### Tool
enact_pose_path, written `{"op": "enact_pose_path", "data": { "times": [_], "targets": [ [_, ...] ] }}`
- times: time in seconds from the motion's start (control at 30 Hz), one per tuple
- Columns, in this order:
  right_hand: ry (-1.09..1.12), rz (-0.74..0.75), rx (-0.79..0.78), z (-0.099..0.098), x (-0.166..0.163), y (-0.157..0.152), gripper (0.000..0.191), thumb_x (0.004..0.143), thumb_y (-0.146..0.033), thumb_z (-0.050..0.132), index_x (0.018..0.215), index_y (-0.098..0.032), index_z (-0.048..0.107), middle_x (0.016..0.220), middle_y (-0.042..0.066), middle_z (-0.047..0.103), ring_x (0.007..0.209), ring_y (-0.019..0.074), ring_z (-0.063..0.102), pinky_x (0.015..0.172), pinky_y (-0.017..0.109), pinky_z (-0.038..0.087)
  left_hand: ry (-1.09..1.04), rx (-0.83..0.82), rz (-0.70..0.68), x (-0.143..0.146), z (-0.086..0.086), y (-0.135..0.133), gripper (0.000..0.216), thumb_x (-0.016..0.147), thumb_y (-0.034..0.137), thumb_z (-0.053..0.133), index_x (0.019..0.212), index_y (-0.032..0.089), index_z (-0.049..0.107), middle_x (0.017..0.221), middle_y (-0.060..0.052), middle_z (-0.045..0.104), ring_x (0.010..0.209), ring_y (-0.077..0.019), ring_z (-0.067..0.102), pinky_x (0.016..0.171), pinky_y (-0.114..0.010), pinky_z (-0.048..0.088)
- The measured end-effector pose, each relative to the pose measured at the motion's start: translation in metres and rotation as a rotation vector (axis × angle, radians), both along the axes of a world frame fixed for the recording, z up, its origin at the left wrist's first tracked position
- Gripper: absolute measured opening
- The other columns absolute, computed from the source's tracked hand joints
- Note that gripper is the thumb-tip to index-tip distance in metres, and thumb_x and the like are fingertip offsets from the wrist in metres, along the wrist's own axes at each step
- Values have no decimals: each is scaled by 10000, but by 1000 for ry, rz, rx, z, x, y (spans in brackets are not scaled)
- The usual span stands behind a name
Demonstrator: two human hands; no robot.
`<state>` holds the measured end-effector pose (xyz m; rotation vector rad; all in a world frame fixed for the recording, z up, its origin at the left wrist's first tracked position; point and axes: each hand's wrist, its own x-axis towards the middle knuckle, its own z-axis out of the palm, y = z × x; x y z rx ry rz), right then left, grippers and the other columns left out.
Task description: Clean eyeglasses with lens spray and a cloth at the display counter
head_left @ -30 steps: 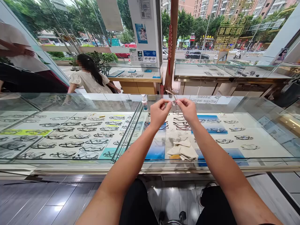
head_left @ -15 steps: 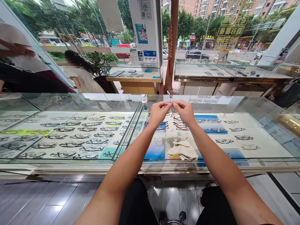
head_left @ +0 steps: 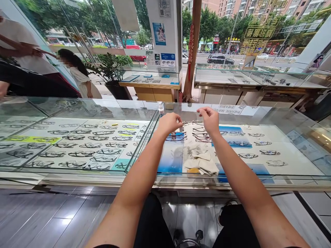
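Both my arms reach out over the glass top of a display counter [head_left: 258, 115]. My left hand [head_left: 169, 124] is curled closed and my right hand [head_left: 210, 120] pinches its fingertips together. A thin-rimmed pair of glasses [head_left: 190, 122] stretches low between them, just above the glass, and each hand seems to grip one end. The frame is thin and hard to tell from the many pairs of glasses [head_left: 199, 136] lying in rows inside the case below. A folded beige cloth [head_left: 201, 162] lies on the glass nearer to me.
A small white spray bottle [head_left: 161, 109] stands on the counter left of my hands. A second case of glasses [head_left: 77, 144] adjoins on the left. A person in a pale top [head_left: 79, 77] walks beyond the counter, and another person [head_left: 23, 65] stands at far left. More counters [head_left: 232, 81] stand behind.
My hands have dropped from in front of me toward the glass and moved apart, bringing the glasses down flat between them. The person in the pale top has walked left.
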<state>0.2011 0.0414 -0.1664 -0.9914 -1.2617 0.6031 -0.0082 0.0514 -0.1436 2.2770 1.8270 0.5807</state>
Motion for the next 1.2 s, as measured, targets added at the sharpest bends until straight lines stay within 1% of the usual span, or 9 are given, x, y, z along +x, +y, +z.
{"op": "enact_pose_path", "data": {
  "times": [0.33, 0.53, 0.6, 0.7, 0.83, 0.9, 1.0, 1.1, 1.2],
  "targets": [
    [-2, -11, -1, 1, 1, -2, 282, 905, -486, 701, 822, -228, 781, 820, 33, 749, 795, 203, 662, 781, 363, 584, 131, -121, 114, -13, -3, 9, 113, 728, 198, 849, 809, 274, 870, 889, -88, 849, 901, -314, 786, 810, -377, 578],
    [-16, -11, 1, -1, 1, 0, 281, 912, -484, 689, 828, -230, 772, 838, 38, 754, 799, 203, 662, 794, 367, 582, 154, -147, 139, -17, -12, 17, 128, 654, 297, 925, 756, 259, 857, 872, -135, 848, 870, -326, 799, 815, -398, 630],
    [-15, -9, -1, -1, 1, -1, 282, 917, -484, 689, 830, -228, 770, 848, 40, 759, 800, 203, 664, 798, 369, 583, 156, -145, 155, -18, -12, 19, 151, 648, 312, 928, 771, 257, 860, 878, -143, 851, 864, -326, 801, 808, -397, 636],
    [-22, -6, -5, 0, 1, -2, 287, 922, -490, 690, 828, -230, 768, 852, 39, 764, 801, 203, 664, 807, 370, 582, 163, -168, 189, -17, -11, 18, 157, 664, 248, 892, 820, 255, 874, 931, -154, 863, 891, -339, 806, 810, -406, 635],
    [-11, -2, 9, 0, -1, -2, 282, 911, -479, 692, 802, -231, 771, 848, 36, 761, 805, 199, 645, 798, 362, 563, 120, -121, 194, -14, -10, 16, 196, 755, 192, 812, 917, 262, 896, 1031, -145, 875, 960, -344, 803, 851, -417, 619],
    [-20, -3, 15, 0, -2, -3, 290, 918, -479, 688, 792, -231, 771, 792, 24, 715, 752, 192, 599, 758, 358, 531, 86, -61, 176, -11, -11, 16, 225, 814, 196, 780, 989, 265, 905, 1080, -141, 876, 1008, -346, 802, 891, -420, 614],
    [-69, -15, 7, 1, -2, -4, 303, 932, -483, 685, 782, -233, 767, 689, -3, 593, 657, 174, 479, 684, 350, 451, 64, -18, 152, -7, -15, 16, 264, 881, 213, 746, 1087, 257, 904, 1145, -143, 871, 1074, -359, 798, 945, -431, 610],
    [-90, -14, -29, 4, -2, -7, 275, 923, -446, 680, 780, -231, 770, 616, -34, 459, 605, 153, 374, 637, 333, 373, 69, -42, 138, -5, -19, 19, 283, 923, 220, 719, 1139, 257, 899, 1178, -134, 867, 1095, -351, 794, 952, -416, 608],
    [-77, 2, -69, 6, -2, -11, 232, 903, -391, 671, 779, -223, 772, 568, -62, 353, 569, 138, 304, 614, 324, 325, 82, -93, 151, -4, -23, 23, 276, 945, 211, 708, 1133, 265, 903, 1192, -124, 863, 1089, -337, 792, 937, -398, 602]
  ]
}}
